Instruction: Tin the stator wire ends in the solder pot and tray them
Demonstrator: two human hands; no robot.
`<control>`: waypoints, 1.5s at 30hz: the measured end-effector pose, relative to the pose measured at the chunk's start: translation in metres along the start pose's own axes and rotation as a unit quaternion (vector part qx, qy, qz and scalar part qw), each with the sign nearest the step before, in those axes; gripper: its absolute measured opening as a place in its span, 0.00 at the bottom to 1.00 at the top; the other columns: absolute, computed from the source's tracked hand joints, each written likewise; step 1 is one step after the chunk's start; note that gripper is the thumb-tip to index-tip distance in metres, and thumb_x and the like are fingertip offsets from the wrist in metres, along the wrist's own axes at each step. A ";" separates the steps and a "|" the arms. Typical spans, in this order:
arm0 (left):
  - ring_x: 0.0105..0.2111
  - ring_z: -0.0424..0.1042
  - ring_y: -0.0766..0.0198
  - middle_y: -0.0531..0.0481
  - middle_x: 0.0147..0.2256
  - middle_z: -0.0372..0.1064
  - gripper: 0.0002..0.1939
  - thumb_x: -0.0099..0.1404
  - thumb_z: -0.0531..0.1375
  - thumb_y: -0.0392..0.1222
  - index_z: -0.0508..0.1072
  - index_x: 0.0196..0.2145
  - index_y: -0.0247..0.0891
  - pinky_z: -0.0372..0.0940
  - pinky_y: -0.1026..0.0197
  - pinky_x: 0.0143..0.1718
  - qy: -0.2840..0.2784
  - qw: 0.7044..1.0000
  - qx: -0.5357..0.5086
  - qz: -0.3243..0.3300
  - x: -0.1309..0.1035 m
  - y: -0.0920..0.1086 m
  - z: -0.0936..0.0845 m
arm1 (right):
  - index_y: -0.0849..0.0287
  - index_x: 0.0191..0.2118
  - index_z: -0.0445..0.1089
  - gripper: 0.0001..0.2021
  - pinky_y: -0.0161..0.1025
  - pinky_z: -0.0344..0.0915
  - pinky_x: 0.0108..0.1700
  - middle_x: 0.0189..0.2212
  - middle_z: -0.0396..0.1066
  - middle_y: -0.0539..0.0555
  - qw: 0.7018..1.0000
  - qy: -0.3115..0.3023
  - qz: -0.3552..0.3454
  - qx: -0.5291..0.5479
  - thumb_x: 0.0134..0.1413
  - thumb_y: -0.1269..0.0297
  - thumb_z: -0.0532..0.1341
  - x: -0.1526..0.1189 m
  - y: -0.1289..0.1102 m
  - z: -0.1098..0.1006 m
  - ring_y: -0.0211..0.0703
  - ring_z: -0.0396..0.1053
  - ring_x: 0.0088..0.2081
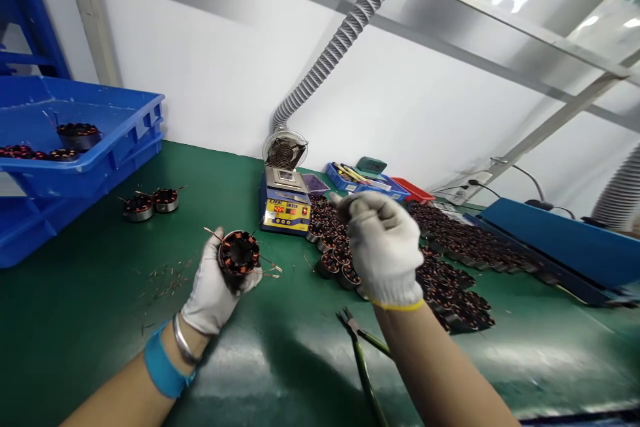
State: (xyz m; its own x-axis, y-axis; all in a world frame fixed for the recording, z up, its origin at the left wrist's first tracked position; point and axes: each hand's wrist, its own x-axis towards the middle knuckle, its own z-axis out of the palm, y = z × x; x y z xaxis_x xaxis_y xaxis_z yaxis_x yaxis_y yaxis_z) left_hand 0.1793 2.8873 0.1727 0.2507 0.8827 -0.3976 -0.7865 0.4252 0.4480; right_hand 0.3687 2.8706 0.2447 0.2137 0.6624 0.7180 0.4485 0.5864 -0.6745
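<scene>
Gloved left hand gripping wound stator, right hand fisted; stators in blue bin

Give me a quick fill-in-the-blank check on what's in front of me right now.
1. The left hand holds a copper-wound ____.
2. The right hand is raised in a ____ above the stator pile.
3. Both hands wear ____ gloves.
4. The tweezers lie on the ____ mat.

Missing words: stator; fist; white; green
</scene>
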 end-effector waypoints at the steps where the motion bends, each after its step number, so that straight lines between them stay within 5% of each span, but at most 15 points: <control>1: 0.21 0.72 0.59 0.47 0.26 0.73 0.18 0.67 0.50 0.51 0.71 0.34 0.35 0.68 0.58 0.21 0.002 1.000 -0.010 0.004 0.001 0.001 0.001 | 0.58 0.33 0.70 0.03 0.40 0.69 0.40 0.31 0.71 0.53 0.997 -0.054 -0.026 -0.047 0.55 0.66 0.59 -0.007 0.004 -0.002 0.42 0.71 0.37; 4: 0.17 0.69 0.61 0.46 0.22 0.71 0.22 0.69 0.48 0.52 0.71 0.29 0.34 0.61 0.63 0.14 -0.021 1.000 -0.021 0.009 -0.003 0.005 0.004 | 0.57 0.38 0.72 0.09 0.40 0.68 0.41 0.35 0.72 0.54 0.964 -0.222 -0.047 -0.137 0.48 0.68 0.64 -0.036 0.016 0.005 0.42 0.70 0.38; 6: 0.17 0.69 0.61 0.46 0.21 0.71 0.23 0.69 0.47 0.52 0.70 0.28 0.34 0.60 0.64 0.13 -0.013 0.999 -0.027 0.012 -0.006 0.005 0.006 | 0.58 0.38 0.71 0.11 0.38 0.68 0.37 0.33 0.71 0.53 0.957 -0.263 0.048 -0.114 0.44 0.68 0.64 -0.056 0.020 0.017 0.40 0.68 0.34; 9: 0.19 0.72 0.63 0.49 0.22 0.72 0.19 0.69 0.48 0.48 0.71 0.28 0.35 0.67 0.63 0.18 0.028 0.999 -0.034 0.024 -0.008 0.001 0.008 | 0.60 0.38 0.69 0.16 0.35 0.65 0.28 0.30 0.69 0.51 0.923 -0.275 0.264 0.043 0.39 0.63 0.65 -0.073 0.022 0.039 0.36 0.65 0.27; 12: 0.20 0.71 0.66 0.51 0.22 0.72 0.18 0.68 0.51 0.47 0.71 0.28 0.35 0.67 0.66 0.21 0.037 0.996 -0.026 0.073 -0.007 -0.005 0.006 | 0.62 0.34 0.67 0.14 0.34 0.64 0.27 0.25 0.68 0.50 0.903 -0.231 0.334 0.139 0.44 0.57 0.63 -0.078 0.019 0.055 0.34 0.62 0.23; 14: 0.20 0.71 0.67 0.53 0.22 0.72 0.17 0.68 0.51 0.47 0.71 0.27 0.35 0.67 0.68 0.21 0.042 0.993 -0.035 0.107 -0.006 -0.007 0.006 | 0.61 0.29 0.66 0.10 0.34 0.65 0.28 0.22 0.67 0.51 0.934 -0.200 0.271 0.115 0.52 0.59 0.59 -0.079 0.016 0.057 0.35 0.64 0.24; 16: 0.21 0.71 0.68 0.54 0.21 0.71 0.17 0.69 0.50 0.45 0.70 0.27 0.36 0.67 0.68 0.22 0.044 0.990 -0.065 0.117 -0.005 -0.007 0.005 | 0.59 0.28 0.66 0.06 0.38 0.69 0.34 0.24 0.69 0.52 0.975 -0.200 0.089 0.049 0.54 0.65 0.56 -0.081 0.012 0.051 0.38 0.67 0.27; 18: 0.20 0.70 0.67 0.53 0.22 0.71 0.18 0.70 0.48 0.44 0.70 0.27 0.37 0.66 0.67 0.21 0.035 0.990 -0.088 0.107 -0.005 -0.004 0.006 | 0.58 0.34 0.68 0.04 0.46 0.70 0.45 0.29 0.72 0.53 0.961 -0.230 -0.156 -0.016 0.52 0.71 0.58 -0.082 0.010 0.041 0.41 0.70 0.32; 20: 0.19 0.70 0.65 0.52 0.22 0.71 0.18 0.70 0.47 0.46 0.69 0.27 0.38 0.65 0.65 0.19 0.022 0.992 -0.088 0.090 -0.006 0.000 0.006 | 0.57 0.40 0.69 0.11 0.51 0.66 0.53 0.31 0.73 0.53 0.928 -0.247 -0.279 -0.030 0.50 0.74 0.59 -0.082 0.010 0.031 0.43 0.71 0.35; 21: 0.18 0.69 0.63 0.51 0.22 0.71 0.19 0.70 0.47 0.47 0.70 0.27 0.38 0.64 0.63 0.17 0.013 0.994 -0.079 0.078 -0.006 0.002 0.007 | 0.56 0.40 0.69 0.11 0.51 0.66 0.54 0.31 0.73 0.53 0.937 -0.230 -0.262 -0.024 0.50 0.74 0.59 -0.081 0.011 0.028 0.43 0.72 0.36; 24: 0.16 0.68 0.60 0.47 0.21 0.70 0.24 0.70 0.44 0.51 0.70 0.27 0.36 0.61 0.61 0.15 -0.005 0.998 -0.054 0.041 -0.010 0.006 0.008 | 0.57 0.37 0.69 0.06 0.42 0.70 0.43 0.31 0.72 0.53 0.990 -0.124 -0.059 -0.034 0.53 0.71 0.59 -0.076 0.016 0.026 0.43 0.72 0.37; 27: 0.16 0.67 0.61 0.47 0.20 0.69 0.25 0.70 0.44 0.51 0.70 0.26 0.35 0.60 0.62 0.15 -0.015 0.998 -0.046 0.028 -0.012 0.004 0.008 | 0.58 0.38 0.71 0.08 0.38 0.70 0.37 0.32 0.72 0.53 0.988 -0.132 0.034 -0.074 0.49 0.68 0.63 -0.068 0.020 0.033 0.41 0.71 0.34; 37: 0.23 0.72 0.58 0.45 0.26 0.73 0.20 0.68 0.47 0.48 0.72 0.30 0.35 0.67 0.59 0.21 -0.039 0.997 -0.064 0.016 -0.005 0.002 0.000 | 0.58 0.34 0.73 0.06 0.38 0.69 0.41 0.31 0.73 0.53 0.981 -0.180 -0.064 -0.045 0.55 0.71 0.58 -0.051 0.017 0.038 0.41 0.72 0.36; 42: 0.12 0.63 0.60 0.38 0.22 0.71 0.19 0.58 0.52 0.46 0.75 0.30 0.27 0.53 0.63 0.12 -0.199 0.970 0.062 -0.122 0.001 0.011 -0.014 | 0.58 0.31 0.68 0.04 0.45 0.67 0.46 0.29 0.70 0.52 0.949 -0.247 -0.136 -0.142 0.54 0.70 0.57 -0.027 0.006 0.021 0.42 0.69 0.35; 45: 0.22 0.72 0.54 0.37 0.30 0.74 0.19 0.51 0.55 0.40 0.76 0.38 0.26 0.63 0.58 0.21 -0.284 0.948 0.045 -0.138 0.000 0.013 -0.016 | 0.58 0.31 0.68 0.04 0.46 0.66 0.46 0.30 0.70 0.53 0.926 -0.255 -0.197 -0.196 0.55 0.69 0.57 -0.011 -0.006 0.012 0.45 0.69 0.38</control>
State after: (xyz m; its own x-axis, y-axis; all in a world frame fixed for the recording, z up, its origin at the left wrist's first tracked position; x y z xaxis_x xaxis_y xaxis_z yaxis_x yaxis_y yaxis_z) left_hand 0.1608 2.8899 0.1657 0.7242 0.6891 -0.0256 -0.6009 0.6489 0.4667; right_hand 0.3532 2.8649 0.2390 -0.4264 0.6263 0.6526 0.7063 0.6813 -0.1923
